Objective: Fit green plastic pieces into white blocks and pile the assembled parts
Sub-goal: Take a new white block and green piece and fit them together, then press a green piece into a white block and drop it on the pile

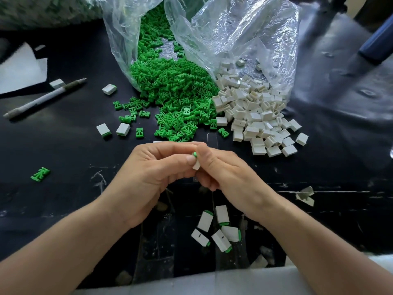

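Small white plastic block [196, 166] with green plastic piece [194, 154] at its top, both mostly hidden by the pinching fingers of left hand [148, 173] and right hand [225, 173], blurred bag of green bits [42, 9] cut off at top left corner, flat white sheet [19, 69] cut by left edge, blurred dark blue frame [374, 45] upper right, kind unclear

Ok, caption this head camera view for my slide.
Left hand and right hand hold a small white block with a green plastic piece in its top, finished parts lying nearby.
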A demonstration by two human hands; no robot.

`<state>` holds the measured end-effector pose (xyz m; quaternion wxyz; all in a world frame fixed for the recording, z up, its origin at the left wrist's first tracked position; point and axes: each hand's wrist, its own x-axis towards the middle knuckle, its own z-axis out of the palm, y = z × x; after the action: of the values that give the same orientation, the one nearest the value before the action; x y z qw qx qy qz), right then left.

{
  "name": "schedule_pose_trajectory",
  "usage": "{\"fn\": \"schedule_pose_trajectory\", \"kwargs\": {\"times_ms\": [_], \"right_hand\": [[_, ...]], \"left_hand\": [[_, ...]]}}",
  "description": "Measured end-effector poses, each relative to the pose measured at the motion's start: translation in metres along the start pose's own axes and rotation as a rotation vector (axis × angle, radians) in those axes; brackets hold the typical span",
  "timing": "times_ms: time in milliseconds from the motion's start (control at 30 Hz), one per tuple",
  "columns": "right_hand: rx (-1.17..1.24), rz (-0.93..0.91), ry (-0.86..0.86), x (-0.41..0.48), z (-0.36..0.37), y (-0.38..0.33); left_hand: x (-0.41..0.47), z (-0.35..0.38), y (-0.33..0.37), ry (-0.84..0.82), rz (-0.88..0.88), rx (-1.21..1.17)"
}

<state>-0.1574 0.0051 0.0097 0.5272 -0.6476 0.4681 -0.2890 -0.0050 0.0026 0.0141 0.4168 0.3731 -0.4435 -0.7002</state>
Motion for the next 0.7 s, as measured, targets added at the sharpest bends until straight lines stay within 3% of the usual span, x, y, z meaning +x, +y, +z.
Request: {"fn": "schedule_pose_trajectory", "kwargs": {"times_ms": [100,200,300,400,500,633,700], "right_hand": [[0.019,0.048,-0.003,0.001,-0.005,-0.001],[0.051,0.073,0.057,0.002,-0.008,-0.003],[0.028,0.094,0.186,0.006,-0.016,0.000],[-0.143,0.064,0.339,0.012,-0.024,0.010],[-0.379,0.005,0.472,0.017,-0.029,0.019],[-0.588,-0.041,0.548,0.020,-0.032,0.023],[-0.648,-0.048,0.543,0.022,-0.032,0.022]], "left_hand": [[-0.001,0.002,0.002,-0.038,0.008,0.015],[-0.001,0.001,0.002,0.029,-0.021,0.038],[0.000,0.001,0.001,0.124,-0.059,0.082],[-0.002,0.003,0.000,0.130,-0.052,0.192],[-0.005,0.006,0.001,0.063,-0.046,0.308],[-0.010,0.008,0.002,-0.222,-0.155,0.445],[-0.012,0.010,0.002,-0.280,-0.173,0.470]]}}
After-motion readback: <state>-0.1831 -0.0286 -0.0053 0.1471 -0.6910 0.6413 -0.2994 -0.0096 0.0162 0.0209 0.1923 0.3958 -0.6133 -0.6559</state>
